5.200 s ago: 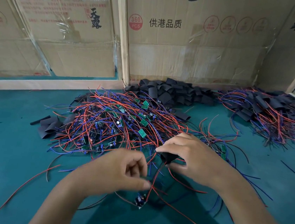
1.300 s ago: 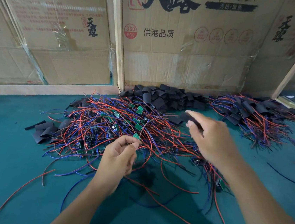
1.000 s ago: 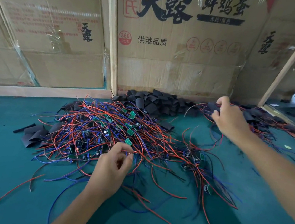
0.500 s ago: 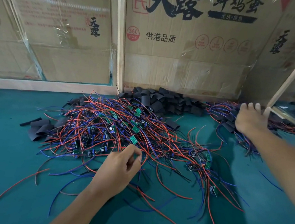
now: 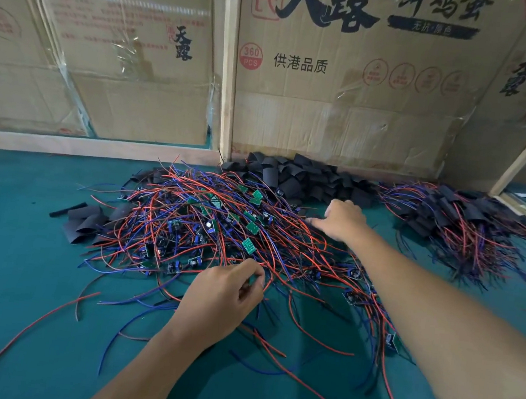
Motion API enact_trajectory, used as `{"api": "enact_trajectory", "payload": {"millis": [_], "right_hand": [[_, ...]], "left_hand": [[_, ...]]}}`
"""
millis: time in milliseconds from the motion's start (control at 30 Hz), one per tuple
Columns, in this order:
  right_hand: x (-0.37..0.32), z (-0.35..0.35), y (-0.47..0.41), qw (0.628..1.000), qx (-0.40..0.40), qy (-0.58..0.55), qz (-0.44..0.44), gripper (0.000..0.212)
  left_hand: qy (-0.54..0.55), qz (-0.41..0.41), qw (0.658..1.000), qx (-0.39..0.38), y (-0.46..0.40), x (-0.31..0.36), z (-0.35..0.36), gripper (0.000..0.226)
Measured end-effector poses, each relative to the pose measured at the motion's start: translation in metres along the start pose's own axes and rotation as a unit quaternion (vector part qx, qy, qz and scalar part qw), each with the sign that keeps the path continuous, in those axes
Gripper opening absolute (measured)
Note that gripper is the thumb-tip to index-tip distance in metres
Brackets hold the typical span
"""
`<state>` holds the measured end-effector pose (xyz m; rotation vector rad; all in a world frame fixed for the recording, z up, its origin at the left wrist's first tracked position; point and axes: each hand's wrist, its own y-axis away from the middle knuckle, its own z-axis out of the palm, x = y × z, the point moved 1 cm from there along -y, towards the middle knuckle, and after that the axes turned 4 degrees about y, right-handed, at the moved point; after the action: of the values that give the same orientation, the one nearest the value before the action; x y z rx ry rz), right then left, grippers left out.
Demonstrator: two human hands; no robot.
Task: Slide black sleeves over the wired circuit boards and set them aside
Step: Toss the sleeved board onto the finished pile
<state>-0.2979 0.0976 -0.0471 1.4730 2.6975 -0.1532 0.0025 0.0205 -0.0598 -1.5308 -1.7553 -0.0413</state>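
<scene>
A tangle of red and blue wires with small green circuit boards (image 5: pixel 219 227) covers the middle of the green table. Behind it, against the cardboard, lies a heap of empty black sleeves (image 5: pixel 306 181). At the right sits a pile of sleeved boards (image 5: pixel 459 221) with their wires sticking out. My left hand (image 5: pixel 224 296) is at the near edge of the tangle, thumb and forefinger curled round red wires. My right hand (image 5: pixel 341 219) reaches far forward, fingers spread and pointing down, at the front edge of the sleeve heap. Nothing shows in its grasp.
A few flat black sleeves (image 5: pixel 85 221) lie left of the tangle. Loose red and blue wires (image 5: pixel 270 357) trail toward me over the green table (image 5: pixel 17 269). Taped cardboard boxes (image 5: pixel 331 108) and a wooden frame (image 5: pixel 228 64) close off the back.
My right hand carried a sleeved board to the right pile, let it go, and has come back left to the sleeve heap. My left hand stays at the tangle's near edge.
</scene>
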Motion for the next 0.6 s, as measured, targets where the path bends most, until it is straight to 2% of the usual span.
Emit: {"api": "enact_trajectory", "payload": {"millis": [133, 200, 233, 300, 367, 433, 500, 600], "right_hand": [[-0.001, -0.002, 0.012, 0.998, 0.028, -0.056, 0.021, 0.055], [-0.001, -0.019, 0.030, 0.986, 0.057, -0.149, 0.052, 0.059], [-0.001, -0.028, 0.043, 0.970, 0.079, -0.222, 0.063, 0.058], [-0.008, -0.047, 0.078, 0.909, 0.097, -0.402, 0.055, 0.061], [-0.023, -0.055, 0.120, 0.848, 0.042, -0.528, -0.001, 0.062], [-0.042, -0.048, 0.157, 0.829, -0.018, -0.556, -0.058, 0.055], [-0.056, -0.036, 0.180, 0.818, -0.063, -0.565, -0.081, 0.051], [-0.062, -0.026, 0.192, 0.772, -0.115, -0.619, -0.085, 0.042]], "left_hand": [[-0.002, 0.001, 1.000, 0.010, 0.000, 0.001, -0.002, 0.010], [-0.006, 0.006, 1.000, 0.020, 0.000, 0.002, -0.001, 0.011], [-0.006, 0.008, 1.000, 0.027, 0.000, 0.003, -0.001, 0.012], [-0.003, 0.014, 0.999, 0.048, 0.000, 0.004, -0.002, 0.011], [0.004, 0.003, 0.999, 0.052, -0.001, 0.006, -0.001, 0.018], [0.017, -0.016, 0.999, 0.031, -0.001, 0.008, 0.003, 0.050], [0.030, -0.012, 0.999, 0.033, 0.001, 0.011, 0.005, 0.067], [0.018, 0.024, 0.997, 0.077, 0.002, 0.012, 0.003, 0.050]]}}
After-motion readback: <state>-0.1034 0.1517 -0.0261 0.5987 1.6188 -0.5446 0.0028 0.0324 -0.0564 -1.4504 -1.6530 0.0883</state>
